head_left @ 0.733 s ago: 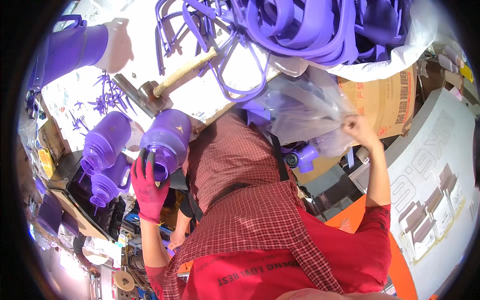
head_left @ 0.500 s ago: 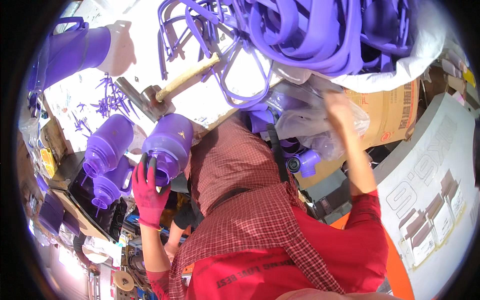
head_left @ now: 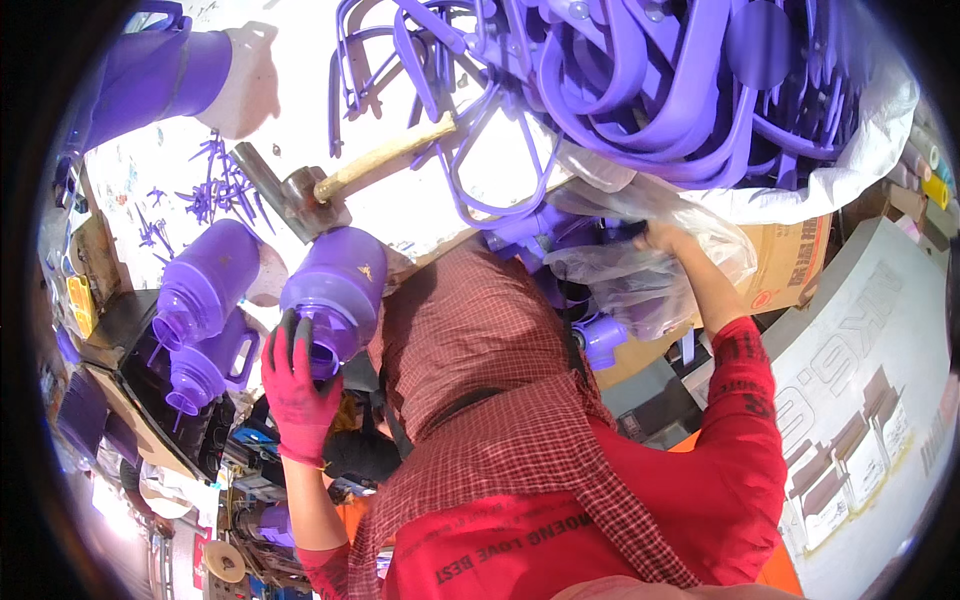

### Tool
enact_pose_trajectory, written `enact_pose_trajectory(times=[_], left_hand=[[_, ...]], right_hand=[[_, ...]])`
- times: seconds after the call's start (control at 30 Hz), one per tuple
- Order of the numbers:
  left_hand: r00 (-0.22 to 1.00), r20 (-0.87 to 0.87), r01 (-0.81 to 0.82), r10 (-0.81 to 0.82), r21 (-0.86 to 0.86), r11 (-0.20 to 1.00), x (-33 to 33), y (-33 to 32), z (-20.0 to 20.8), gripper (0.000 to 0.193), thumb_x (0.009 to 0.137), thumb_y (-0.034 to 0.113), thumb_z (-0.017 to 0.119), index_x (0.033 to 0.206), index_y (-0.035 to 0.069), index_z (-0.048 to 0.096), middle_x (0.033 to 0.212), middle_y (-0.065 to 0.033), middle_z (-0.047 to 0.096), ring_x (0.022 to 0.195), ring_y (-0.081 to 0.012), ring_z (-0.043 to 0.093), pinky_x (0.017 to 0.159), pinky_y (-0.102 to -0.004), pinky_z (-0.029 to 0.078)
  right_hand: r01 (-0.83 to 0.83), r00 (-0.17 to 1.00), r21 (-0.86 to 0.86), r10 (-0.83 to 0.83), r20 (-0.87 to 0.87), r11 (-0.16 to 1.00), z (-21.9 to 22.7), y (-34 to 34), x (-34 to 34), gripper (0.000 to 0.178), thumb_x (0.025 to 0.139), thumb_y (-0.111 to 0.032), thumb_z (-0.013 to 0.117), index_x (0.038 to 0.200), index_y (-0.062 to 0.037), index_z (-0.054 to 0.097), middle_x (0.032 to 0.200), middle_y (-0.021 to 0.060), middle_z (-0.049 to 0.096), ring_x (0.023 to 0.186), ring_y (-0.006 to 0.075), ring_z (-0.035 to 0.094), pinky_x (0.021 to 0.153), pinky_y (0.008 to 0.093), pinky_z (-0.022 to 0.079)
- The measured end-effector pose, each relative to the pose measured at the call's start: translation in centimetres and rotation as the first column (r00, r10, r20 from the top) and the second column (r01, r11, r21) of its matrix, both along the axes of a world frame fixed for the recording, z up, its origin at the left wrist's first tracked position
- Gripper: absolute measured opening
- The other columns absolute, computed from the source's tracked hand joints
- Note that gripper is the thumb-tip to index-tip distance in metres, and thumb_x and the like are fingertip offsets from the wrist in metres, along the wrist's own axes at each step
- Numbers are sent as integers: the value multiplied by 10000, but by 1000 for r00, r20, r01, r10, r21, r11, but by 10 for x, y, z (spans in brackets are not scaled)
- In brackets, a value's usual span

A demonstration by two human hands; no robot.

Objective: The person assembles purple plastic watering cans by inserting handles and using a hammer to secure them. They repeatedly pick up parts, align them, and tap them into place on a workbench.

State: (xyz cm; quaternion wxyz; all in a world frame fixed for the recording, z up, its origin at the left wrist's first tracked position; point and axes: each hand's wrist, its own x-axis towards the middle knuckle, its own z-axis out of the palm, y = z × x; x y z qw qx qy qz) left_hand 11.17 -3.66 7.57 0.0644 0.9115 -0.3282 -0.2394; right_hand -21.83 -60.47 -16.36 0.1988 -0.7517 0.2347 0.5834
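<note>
My left hand, in a pink-red glove with dark fingers, grips the open neck of a purple plastic jug body. The jug lies tilted at the table's near edge, its mouth toward me. My bare right hand reaches over a clear plastic bag of purple parts; something dark is at its fingertips, which are partly hidden. Left of the held jug lie two more purple jug bodies, mouths toward me. Just beyond it, a hammer with a wooden handle rests on the table.
A white sack piled with purple handles stands at the far right, with a cardboard box below. Small purple scraps litter the white table. A large purple jug lies far left. A printed grey-white panel is at right.
My right hand has come down and left, toward the purple parts in the bag. The left hand keeps its place on the jug body. The whole view has shifted slightly.
</note>
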Motion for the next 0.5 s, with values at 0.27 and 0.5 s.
enact_pose_trajectory(times=[0.27, 0.5], left_hand=[[1000, 4, 4, -4, 37, 999, 0, -2, 2, 879, 645, 109, 824, 1443, 101, 458, 1464, -181, 465, 1328, -424, 446, 1107, -510, 376], [985, 107, -140, 136, 34, 990, -2, 17, 9, 858, 604, 105, 859, 1390, 74, 519, 1333, -200, 542, 1230, -406, 544, 1028, -470, 453]], right_hand=[[787, 608, -28, -769, 199, 616, -36, 76, -7, 467, 866, -452, 764, 1105, -51, 748, 942, 37, 713, 785, 164, 628, 724, 272, 499], [374, 924, -413, -372, 88, 831, -144, 136, 23, 426, 853, -386, 775, 1079, -30, 709, 1048, 113, 685, 861, 220, 633, 772, 311, 504]])
